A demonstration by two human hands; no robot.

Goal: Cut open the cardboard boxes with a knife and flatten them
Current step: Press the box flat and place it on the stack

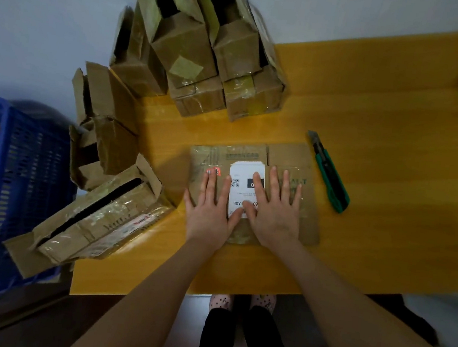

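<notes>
Tabletop [372, 109], yellow, against pale wall [41, 3]; cardboard boxes [190, 52] atop

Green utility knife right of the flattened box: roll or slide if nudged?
Probably slides, not rolls: the utility knife looks flat-bodied and lies flat on the glossy table. Likely rigid and light, being slim. Blade state unclear; grip the green handle.

A packing or storage room, it seems: plain white wall [41, 9], yellow table [385, 119], used cardboard boxes [201, 56] piled beyond the fingers [274, 180], and a blue plastic crate [31, 168] with parcels far to their left.
</notes>
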